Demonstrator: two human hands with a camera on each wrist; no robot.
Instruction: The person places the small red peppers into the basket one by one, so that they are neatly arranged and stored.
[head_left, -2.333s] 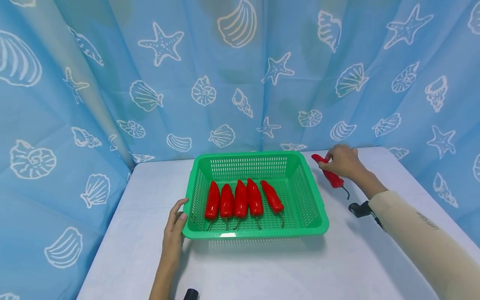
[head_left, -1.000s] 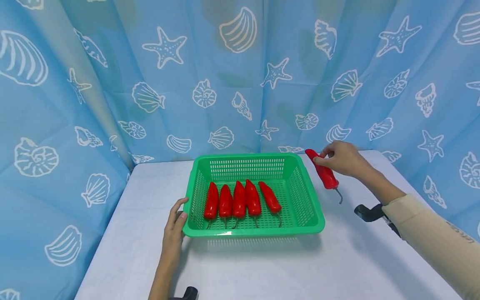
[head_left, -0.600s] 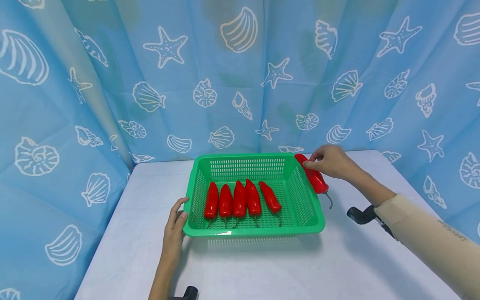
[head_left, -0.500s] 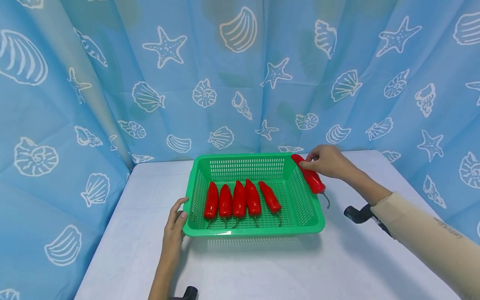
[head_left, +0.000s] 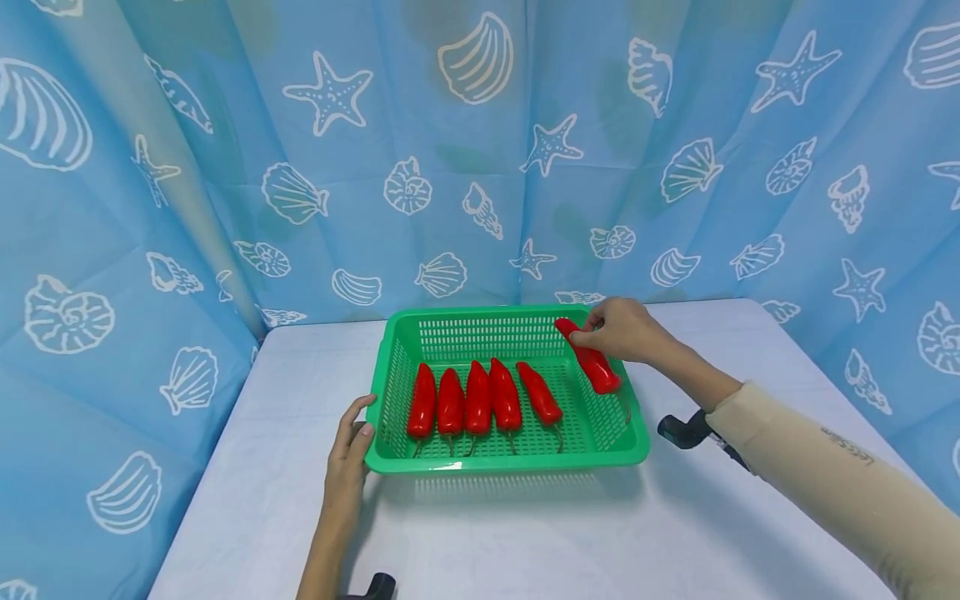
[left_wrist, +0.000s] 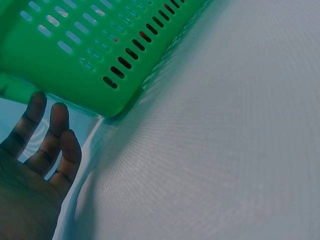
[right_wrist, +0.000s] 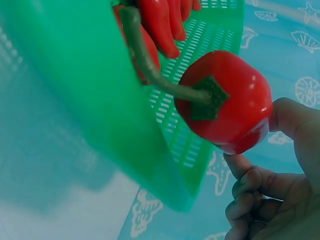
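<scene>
My right hand [head_left: 618,332] pinches a red pepper [head_left: 596,367] between thumb and fingers, over the right part of the green basket [head_left: 510,463]. In the right wrist view the held pepper [right_wrist: 232,102] shows its stem end, the curved green stem reaching toward the basket's near side. Several more red peppers [head_left: 478,400] lie side by side inside the basket, stems toward me. My left hand [head_left: 347,462] rests at the basket's left rim with fingers loosely extended. The left wrist view shows the fingertips of that hand [left_wrist: 40,165] right at the rim.
The basket stands on a white-covered table [head_left: 480,542]. Behind and at both sides hangs a blue curtain [head_left: 345,242] with white shells and starfish. Black wrist devices [head_left: 686,432] sit under both forearms.
My right hand has lifted the pepper from the table right of the basket and carried it left across the rim. The left hand has stayed at the left rim.
</scene>
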